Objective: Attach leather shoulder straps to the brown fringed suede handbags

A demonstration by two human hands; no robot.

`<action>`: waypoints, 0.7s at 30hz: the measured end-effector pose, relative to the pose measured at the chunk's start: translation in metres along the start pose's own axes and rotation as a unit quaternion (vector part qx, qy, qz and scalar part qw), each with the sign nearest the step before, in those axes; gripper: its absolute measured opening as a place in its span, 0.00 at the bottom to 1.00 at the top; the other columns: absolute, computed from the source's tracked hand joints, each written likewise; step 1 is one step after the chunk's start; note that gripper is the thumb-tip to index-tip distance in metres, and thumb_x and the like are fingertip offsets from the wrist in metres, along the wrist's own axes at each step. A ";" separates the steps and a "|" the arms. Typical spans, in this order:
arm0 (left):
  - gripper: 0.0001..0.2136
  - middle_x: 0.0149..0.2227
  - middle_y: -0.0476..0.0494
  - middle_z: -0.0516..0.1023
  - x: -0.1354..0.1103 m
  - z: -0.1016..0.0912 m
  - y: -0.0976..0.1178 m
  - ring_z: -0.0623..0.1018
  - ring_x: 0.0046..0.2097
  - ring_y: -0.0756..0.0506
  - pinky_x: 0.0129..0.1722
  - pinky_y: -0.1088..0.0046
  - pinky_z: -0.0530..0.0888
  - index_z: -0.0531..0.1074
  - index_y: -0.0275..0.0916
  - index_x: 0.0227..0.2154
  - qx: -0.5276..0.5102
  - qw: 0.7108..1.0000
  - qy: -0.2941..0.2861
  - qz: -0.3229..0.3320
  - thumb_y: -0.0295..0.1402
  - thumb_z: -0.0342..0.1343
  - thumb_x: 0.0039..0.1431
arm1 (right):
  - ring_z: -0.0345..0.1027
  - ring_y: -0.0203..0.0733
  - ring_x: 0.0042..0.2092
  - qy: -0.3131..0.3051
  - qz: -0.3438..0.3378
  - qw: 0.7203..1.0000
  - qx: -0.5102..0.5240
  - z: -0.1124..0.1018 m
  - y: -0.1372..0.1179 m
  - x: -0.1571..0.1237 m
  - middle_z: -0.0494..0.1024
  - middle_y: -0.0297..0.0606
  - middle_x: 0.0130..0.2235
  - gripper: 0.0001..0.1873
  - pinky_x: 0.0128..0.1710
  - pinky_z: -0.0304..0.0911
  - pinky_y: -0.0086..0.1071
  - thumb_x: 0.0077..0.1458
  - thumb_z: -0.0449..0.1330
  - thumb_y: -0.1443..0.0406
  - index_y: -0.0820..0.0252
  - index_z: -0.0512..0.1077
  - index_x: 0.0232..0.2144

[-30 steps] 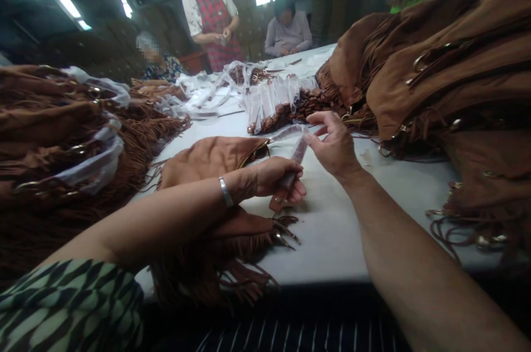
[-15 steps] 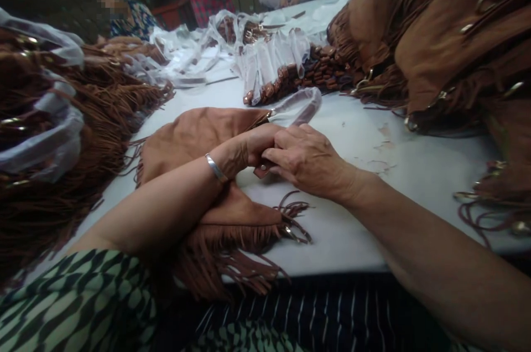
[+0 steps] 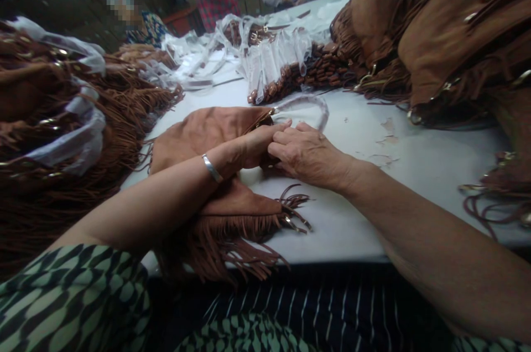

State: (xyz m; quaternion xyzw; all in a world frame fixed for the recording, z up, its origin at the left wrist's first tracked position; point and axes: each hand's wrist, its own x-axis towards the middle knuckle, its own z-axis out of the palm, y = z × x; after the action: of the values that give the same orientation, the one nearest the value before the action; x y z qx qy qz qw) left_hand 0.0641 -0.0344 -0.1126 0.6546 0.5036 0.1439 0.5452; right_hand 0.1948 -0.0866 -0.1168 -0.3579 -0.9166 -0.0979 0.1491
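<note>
A tan fringed suede handbag (image 3: pixel 199 128) lies on the white table in front of me, partly covered by my left forearm. Its strap (image 3: pixel 322 111), wrapped in clear plastic, loops from a metal ring at the upper corner round to my hands. My left hand (image 3: pixel 262 146) is closed at the strap's brown end, beside the bag's opening. Against it, my right hand (image 3: pixel 306 154) has its fingers bent and closed on the same strap end. The fingers hide most of that end. Fringe (image 3: pixel 236 244) hangs over the table's near edge.
Fringed brown bags are heaped at the left (image 3: pixel 120 103) and right (image 3: pixel 448 58). Behind my bag lie a row of plastic-wrapped straps (image 3: pixel 274 61) and a pile of small brown leather pieces (image 3: pixel 327 64). Scraps (image 3: pixel 388 139) dot the table. Several people work beyond.
Both hands stay together at the strap end. The brown tab with a stud, visible below my fingers before, is now mostly hidden. The strap loop has shifted slightly right; the view has shifted a little.
</note>
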 end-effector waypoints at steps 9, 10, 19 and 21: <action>0.11 0.42 0.41 0.73 -0.135 0.031 -0.001 0.71 0.44 0.45 0.48 0.66 0.64 0.66 0.38 0.44 0.490 0.775 0.029 0.399 0.33 0.44 0.60 | 0.67 0.43 0.31 -0.127 0.112 0.979 0.109 0.009 0.008 -0.004 0.75 0.42 0.32 0.11 0.24 0.48 0.30 0.58 0.50 0.62 0.61 0.70 0.35; 0.13 0.45 0.41 0.72 -0.145 0.038 -0.008 0.69 0.47 0.44 0.51 0.64 0.62 0.65 0.38 0.46 0.518 0.755 -0.009 0.402 0.32 0.44 0.60 | 0.67 0.43 0.31 -0.119 0.122 0.980 0.105 0.010 0.007 -0.003 0.75 0.43 0.31 0.11 0.24 0.48 0.30 0.58 0.50 0.62 0.61 0.69 0.36; 0.15 0.37 0.44 0.70 -0.101 0.014 -0.029 0.70 0.35 0.45 0.34 0.69 0.66 0.65 0.38 0.37 0.533 0.829 0.060 0.157 0.45 0.48 0.55 | 0.59 0.32 0.25 0.063 0.231 0.872 0.426 -0.006 0.011 0.000 0.69 0.34 0.24 0.09 0.25 0.53 0.25 0.56 0.53 0.64 0.63 0.65 0.25; 0.15 0.34 0.47 0.69 -0.091 0.003 -0.030 0.69 0.31 0.48 0.29 0.73 0.64 0.65 0.39 0.33 0.487 0.863 0.049 0.125 0.47 0.50 0.53 | 0.57 0.31 0.22 0.064 0.232 0.830 0.502 -0.011 0.012 -0.001 0.67 0.32 0.22 0.10 0.22 0.53 0.25 0.55 0.53 0.63 0.63 0.64 0.25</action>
State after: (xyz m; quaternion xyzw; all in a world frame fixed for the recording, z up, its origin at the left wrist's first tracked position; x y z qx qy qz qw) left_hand 0.0103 -0.1140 -0.1070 0.8863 0.4495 -0.0207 0.1093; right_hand 0.2064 -0.0818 -0.1060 -0.4291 -0.7175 0.3908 0.3852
